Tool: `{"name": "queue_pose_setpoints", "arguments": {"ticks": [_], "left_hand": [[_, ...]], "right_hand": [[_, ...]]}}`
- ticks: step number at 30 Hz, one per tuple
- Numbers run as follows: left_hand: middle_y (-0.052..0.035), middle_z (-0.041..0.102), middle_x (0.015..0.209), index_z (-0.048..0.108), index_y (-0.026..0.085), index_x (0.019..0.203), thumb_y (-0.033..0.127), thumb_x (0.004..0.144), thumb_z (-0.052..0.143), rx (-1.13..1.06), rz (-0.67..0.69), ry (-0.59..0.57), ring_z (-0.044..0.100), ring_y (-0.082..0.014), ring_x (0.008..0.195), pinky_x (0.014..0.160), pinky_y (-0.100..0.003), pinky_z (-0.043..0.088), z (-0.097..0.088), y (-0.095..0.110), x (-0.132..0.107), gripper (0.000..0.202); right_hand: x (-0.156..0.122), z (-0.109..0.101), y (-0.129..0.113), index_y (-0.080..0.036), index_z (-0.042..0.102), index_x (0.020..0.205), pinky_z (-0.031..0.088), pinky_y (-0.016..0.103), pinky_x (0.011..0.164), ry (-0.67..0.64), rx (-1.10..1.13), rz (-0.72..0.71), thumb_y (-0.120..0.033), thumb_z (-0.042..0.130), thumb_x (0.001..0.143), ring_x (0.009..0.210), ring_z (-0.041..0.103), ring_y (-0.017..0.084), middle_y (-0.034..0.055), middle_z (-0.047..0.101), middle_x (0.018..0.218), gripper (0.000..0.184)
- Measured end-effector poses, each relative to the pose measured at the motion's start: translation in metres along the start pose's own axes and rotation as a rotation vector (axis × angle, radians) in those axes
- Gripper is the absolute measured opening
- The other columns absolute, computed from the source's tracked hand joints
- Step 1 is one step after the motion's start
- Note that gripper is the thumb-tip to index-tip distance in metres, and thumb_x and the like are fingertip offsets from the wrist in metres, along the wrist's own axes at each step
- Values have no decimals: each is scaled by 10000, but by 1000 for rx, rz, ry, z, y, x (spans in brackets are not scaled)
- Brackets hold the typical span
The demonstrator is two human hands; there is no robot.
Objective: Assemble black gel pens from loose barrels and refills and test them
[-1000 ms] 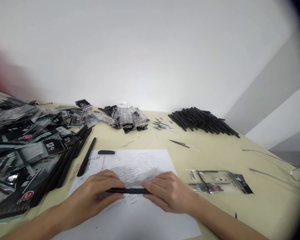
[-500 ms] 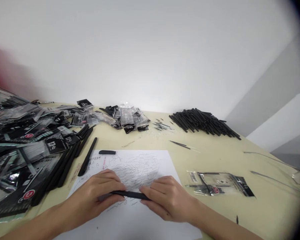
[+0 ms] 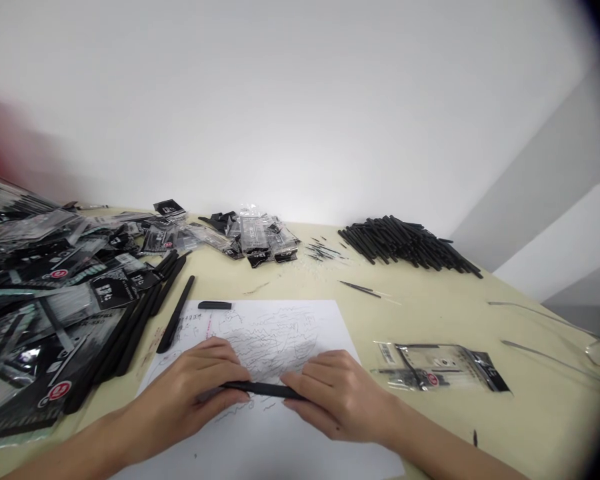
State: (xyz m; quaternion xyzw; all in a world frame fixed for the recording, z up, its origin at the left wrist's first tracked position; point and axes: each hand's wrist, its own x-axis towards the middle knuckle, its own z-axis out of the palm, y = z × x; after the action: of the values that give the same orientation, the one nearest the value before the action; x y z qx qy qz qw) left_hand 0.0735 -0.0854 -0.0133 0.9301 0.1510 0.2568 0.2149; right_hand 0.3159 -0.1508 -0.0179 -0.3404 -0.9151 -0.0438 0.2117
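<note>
My left hand [image 3: 193, 387] and my right hand [image 3: 337, 397] both pinch one thin black pen [image 3: 263, 389], which lies level between them. The pen hovers just over a white sheet of paper [image 3: 275, 333] covered in scribbles. A black pen cap [image 3: 214, 305] rests at the sheet's far left corner. Fingers of both hands are curled round the pen's ends.
A heap of black and clear packets [image 3: 45, 300] fills the left of the cream table [image 3: 430, 313], with several loose black pens [image 3: 173, 313] beside it. More packets [image 3: 260, 240] lie at the back, a pile of black pens [image 3: 405, 243] back right, one packet [image 3: 440, 367] at right.
The pen and both hands have dropped slightly toward me; the pen's right end now tilts a little lower. Nothing else on the table has shifted.
</note>
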Motion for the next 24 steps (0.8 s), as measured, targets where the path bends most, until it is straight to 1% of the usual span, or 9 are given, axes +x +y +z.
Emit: {"name": "queue_pose_setpoints", "arguments": {"ticks": [4, 8, 13, 19, 24], "left_hand": [[-12, 654, 791, 576, 202, 964, 143, 834, 548, -7, 12, -8, 580, -143, 759, 813, -304, 436, 0, 0, -1, 145], [-5, 645, 791, 571, 208, 973, 145, 834, 551, -13, 14, 14, 574, -142, 762, 819, -310, 428, 1, -1, -2, 154], [-13, 638, 802, 562, 206, 983, 152, 845, 531, 2, -12, 29, 563, -152, 775, 812, -324, 422, 2, -3, -4, 152], [3, 644, 800, 557, 213, 962, 157, 838, 536, 62, -41, 103, 565, -149, 783, 818, -307, 423, 2, -6, -6, 137], [14, 651, 798, 558, 218, 956, 169, 832, 551, 105, -52, 161, 565, -141, 773, 840, -307, 415, 2, -9, -6, 133]], "right_hand": [[-1, 1, 1, -132, 568, 977, 345, 263, 502, -11, 2, 1, -275, 420, 914, 512, 481, 134, 3, 554, 604, 215], [-1, 0, 1, -129, 568, 982, 349, 263, 508, -23, 14, -11, -278, 421, 913, 520, 491, 135, 6, 562, 610, 220], [1, -3, 1, -123, 565, 985, 352, 265, 506, 23, 7, -11, -281, 433, 905, 519, 497, 136, 9, 566, 610, 222], [-2, -3, 8, -125, 552, 1023, 356, 257, 495, 85, -18, 14, -242, 424, 909, 520, 499, 130, 4, 554, 604, 206], [-3, -3, 13, -133, 545, 1040, 370, 251, 503, 118, -29, 47, -247, 433, 913, 537, 514, 125, 6, 574, 631, 204]]}}
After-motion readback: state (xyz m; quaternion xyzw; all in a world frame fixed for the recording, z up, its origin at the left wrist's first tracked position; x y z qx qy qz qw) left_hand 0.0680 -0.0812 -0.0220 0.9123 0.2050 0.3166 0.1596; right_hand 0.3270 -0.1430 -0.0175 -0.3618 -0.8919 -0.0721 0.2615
